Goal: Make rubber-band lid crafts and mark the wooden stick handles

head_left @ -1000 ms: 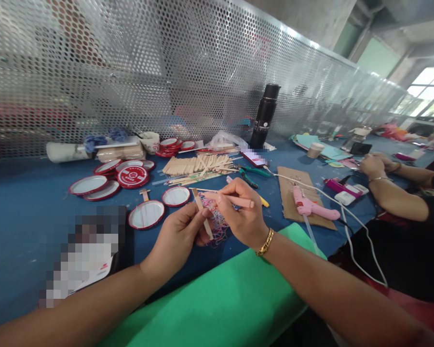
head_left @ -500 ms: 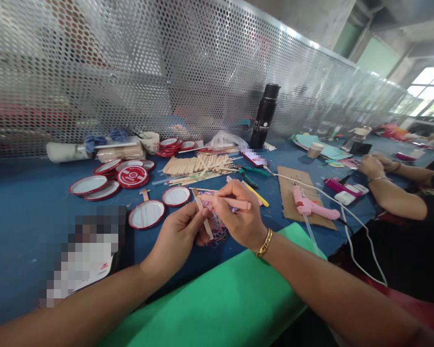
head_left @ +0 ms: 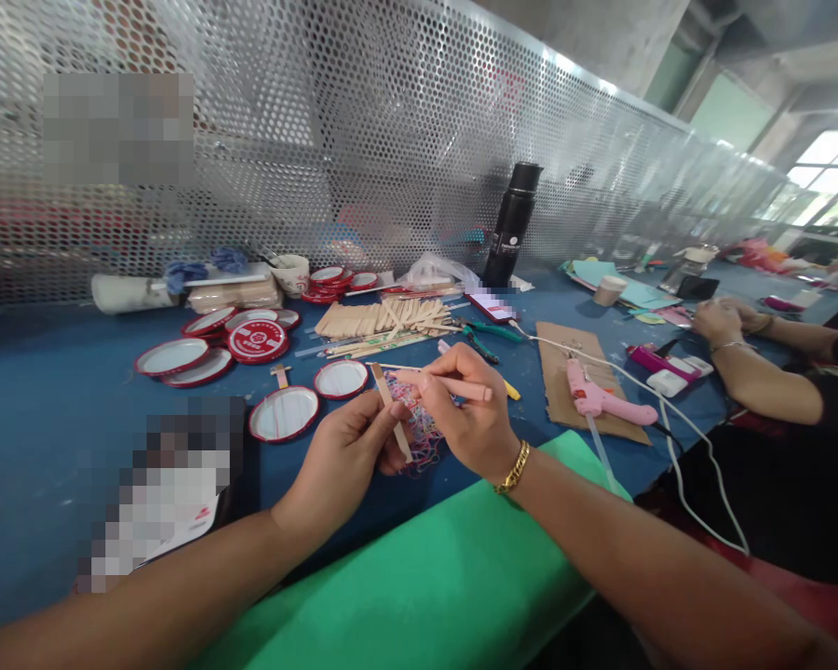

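Left hand (head_left: 345,442) pinches stick (head_left: 385,390), long axis slanting away leftward. Right hand (head_left: 466,414) clasps pen (head_left: 471,388), tip beside stick's far end.

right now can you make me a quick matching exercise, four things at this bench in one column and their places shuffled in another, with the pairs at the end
Things
1. brown-tipped stick
2. glue gun
3. flask
4. pink pen

Places
A. standing by the mesh
B. in the right hand
C. in the left hand
D. on the cardboard

Pairs: 1-C, 2-D, 3-A, 4-B
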`<state>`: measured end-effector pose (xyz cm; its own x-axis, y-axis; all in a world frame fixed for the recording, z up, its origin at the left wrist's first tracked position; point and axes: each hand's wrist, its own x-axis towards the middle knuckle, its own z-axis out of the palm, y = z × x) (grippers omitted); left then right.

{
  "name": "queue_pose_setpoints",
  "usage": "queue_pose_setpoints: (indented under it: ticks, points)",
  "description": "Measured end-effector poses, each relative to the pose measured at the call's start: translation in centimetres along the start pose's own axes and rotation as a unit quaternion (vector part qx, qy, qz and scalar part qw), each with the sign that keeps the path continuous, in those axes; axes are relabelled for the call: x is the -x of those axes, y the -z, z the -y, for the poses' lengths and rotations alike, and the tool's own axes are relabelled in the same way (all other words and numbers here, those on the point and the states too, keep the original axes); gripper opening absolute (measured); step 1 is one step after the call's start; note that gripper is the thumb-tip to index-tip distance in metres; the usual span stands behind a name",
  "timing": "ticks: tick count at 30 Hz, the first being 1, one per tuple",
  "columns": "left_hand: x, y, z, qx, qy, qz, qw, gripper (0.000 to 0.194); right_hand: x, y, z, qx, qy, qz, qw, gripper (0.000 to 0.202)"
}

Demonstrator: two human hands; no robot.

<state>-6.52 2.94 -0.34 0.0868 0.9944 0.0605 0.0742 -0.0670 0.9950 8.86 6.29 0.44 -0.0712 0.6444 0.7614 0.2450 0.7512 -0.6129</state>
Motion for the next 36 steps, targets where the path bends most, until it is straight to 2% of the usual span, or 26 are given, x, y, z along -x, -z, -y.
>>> queue_pose_setpoints:
  ticks: [10,19,28,36]
  points:
    - [0.01,0.05,-0.03,-0.009,-0.006,0.003,1.000,0.038,-0.06,-0.02,0.15,0.006,0.007,-0.001,1.000,0.012]
    - [0.14,-0.07,-0.27,-0.004,-0.003,0.009,1.000,0.038,0.13,-0.23,0.19,0.010,0.003,0.023,1.000,0.012]
    - [-0.09,0.02,0.08,-0.012,-0.002,0.007,1.000,0.033,-0.04,0.03,0.11,0.005,0.009,-0.008,1.000,0.012]
    - [-0.08,0.04,0.03,-0.015,-0.010,0.012,1.000,0.034,0.09,-0.11,0.05,0.001,0.011,0.021,1.000,0.011]
